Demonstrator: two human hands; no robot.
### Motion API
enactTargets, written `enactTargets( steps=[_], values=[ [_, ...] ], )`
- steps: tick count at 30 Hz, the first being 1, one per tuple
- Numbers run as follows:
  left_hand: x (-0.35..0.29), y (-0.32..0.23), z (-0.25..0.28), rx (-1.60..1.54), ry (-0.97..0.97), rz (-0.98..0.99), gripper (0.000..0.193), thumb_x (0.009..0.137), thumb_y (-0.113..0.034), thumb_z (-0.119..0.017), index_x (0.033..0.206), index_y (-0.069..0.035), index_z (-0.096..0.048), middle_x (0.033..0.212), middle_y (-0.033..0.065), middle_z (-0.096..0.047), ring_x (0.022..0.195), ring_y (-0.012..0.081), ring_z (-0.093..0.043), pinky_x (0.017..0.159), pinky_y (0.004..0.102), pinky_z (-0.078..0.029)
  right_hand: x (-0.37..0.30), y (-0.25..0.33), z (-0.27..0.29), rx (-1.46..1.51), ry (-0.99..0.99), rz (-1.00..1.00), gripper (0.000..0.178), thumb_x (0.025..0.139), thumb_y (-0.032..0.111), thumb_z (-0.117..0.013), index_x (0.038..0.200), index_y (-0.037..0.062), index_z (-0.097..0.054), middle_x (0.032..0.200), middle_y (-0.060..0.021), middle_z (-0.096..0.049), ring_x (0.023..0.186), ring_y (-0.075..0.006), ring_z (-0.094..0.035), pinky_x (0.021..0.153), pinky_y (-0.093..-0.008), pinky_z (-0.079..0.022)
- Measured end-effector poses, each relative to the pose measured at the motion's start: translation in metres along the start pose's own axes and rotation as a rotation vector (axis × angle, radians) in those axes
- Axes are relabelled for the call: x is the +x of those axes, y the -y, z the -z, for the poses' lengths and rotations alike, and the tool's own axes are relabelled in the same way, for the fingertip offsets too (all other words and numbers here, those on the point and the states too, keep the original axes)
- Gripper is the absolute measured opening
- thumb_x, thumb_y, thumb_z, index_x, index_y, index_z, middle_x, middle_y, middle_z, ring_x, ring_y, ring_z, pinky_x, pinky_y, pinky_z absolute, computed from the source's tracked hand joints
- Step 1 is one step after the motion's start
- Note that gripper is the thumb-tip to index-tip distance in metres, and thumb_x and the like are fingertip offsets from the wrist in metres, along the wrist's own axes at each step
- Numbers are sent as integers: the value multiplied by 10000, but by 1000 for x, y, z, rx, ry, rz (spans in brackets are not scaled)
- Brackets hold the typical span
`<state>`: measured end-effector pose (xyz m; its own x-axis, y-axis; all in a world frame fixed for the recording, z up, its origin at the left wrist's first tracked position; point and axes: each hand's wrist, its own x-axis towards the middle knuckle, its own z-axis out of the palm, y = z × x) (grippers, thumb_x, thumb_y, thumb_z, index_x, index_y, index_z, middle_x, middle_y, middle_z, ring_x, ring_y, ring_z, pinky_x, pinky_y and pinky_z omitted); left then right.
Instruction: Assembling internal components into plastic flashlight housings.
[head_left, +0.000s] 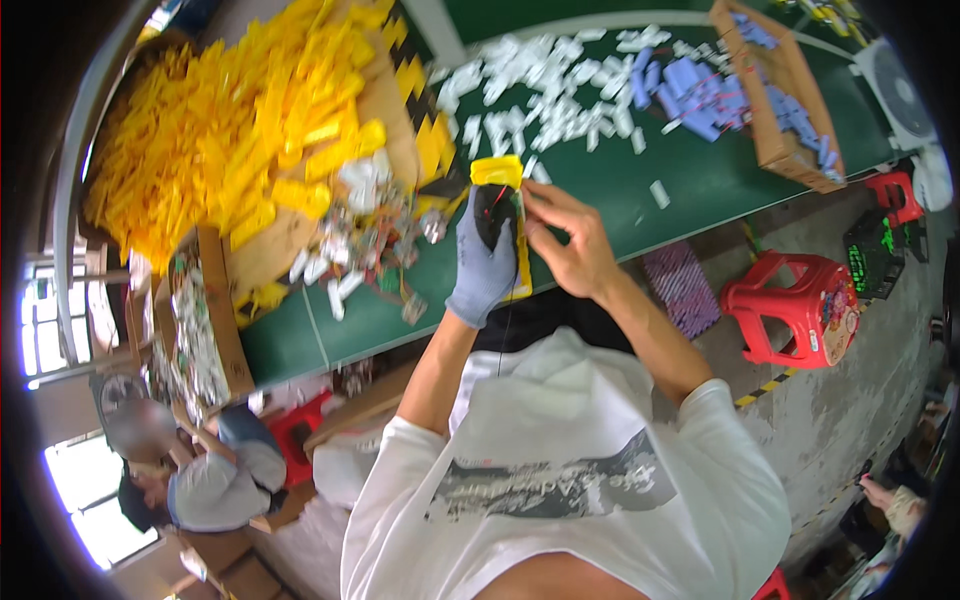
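Observation:
My left hand (482, 265), in a grey glove with dark finger parts, is closed around a long yellow plastic housing (497, 171) above the table's front edge. The housing's far end sticks out past the fingers, and a strip of it shows along the palm. A thin red wire (496, 204) lies near the gloved fingers. My bare right hand (575, 240) has its fingers bent and pressed against the housing's right side; whether a smaller part is between them is hidden.
Yellow housings (290, 120) are heaped at left. Beside them lie wired parts (370, 235). White pieces (545, 85) and blue cylinders (695, 95) cover the far green table (600, 190), by a cardboard tray (765, 110). A red stool (790, 305) stands right; a person (215, 480) sits lower left.

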<state>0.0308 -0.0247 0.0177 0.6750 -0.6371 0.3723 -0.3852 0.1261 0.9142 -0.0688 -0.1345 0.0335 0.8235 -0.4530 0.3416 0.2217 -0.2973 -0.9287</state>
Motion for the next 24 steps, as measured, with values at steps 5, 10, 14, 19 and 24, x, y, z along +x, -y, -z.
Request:
enactTargets(
  steps=[5,10,14,19,24],
  values=[
    [96,-32,-48,-342,-64,348,264,897,-86,-644,1113,-27,-503,919,37,-584,820,117,-578,692,277,-494,26,-9,25,-84,-199,152,640,860,73,-617,1430,-20,-342,1418,-221,-390,1184,-321,-528,938,-352,-464],
    [266,54,-76,99,-89,220,364,771,-188,-740,1042,-31,-555,913,103,-609,807,217,-613,722,328,-479,-13,16,50,-258,-346,75,280,822,39,-623,1100,3,-636,1113,-180,-619,1047,-330,-598,891,-370,-484],
    [397,124,-96,603,-306,12,521,724,-297,-754,1145,-45,-580,1027,184,-633,970,328,-618,871,412,-477,-61,-13,38,-323,-353,78,191,760,-19,-666,943,35,-676,980,-111,-644,828,-264,-639,712,-345,-513],
    [487,186,-89,714,-352,83,553,725,-332,-744,1171,-51,-577,1083,238,-591,1104,385,-546,966,439,-437,-74,-25,45,-556,-417,-53,196,711,-33,-684,884,60,-690,923,-83,-651,803,-250,-638,680,-336,-504],
    [526,235,-88,906,-262,256,473,737,-375,-732,1125,-119,-642,1166,225,-542,1145,377,-498,977,448,-417,-119,-47,38,-617,-509,23,233,661,-39,-698,862,77,-695,909,-76,-649,781,-235,-634,655,-323,-499]
  ],
)
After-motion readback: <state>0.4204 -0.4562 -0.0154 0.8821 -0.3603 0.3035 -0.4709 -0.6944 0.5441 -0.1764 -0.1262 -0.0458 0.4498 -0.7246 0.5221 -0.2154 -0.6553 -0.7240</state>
